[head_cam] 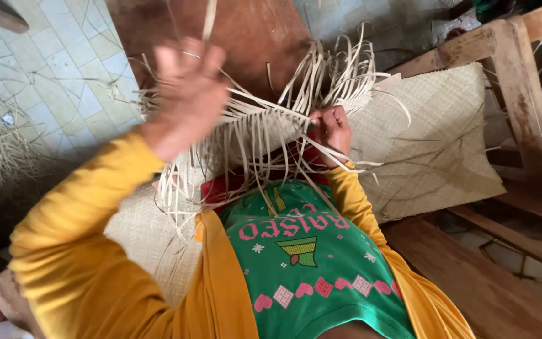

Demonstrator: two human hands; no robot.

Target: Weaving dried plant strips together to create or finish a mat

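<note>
Left hand raised, blurred, grip unclear; right hand pinches strips at the mat edge.

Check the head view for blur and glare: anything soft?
Head view: the left hand is motion-blurred, raised over the pale strips; the right hand is sharper, pinching strips at the woven mat. Light is soft daylight, no glare; wide-angle distortion bends the wooden frame.
</note>
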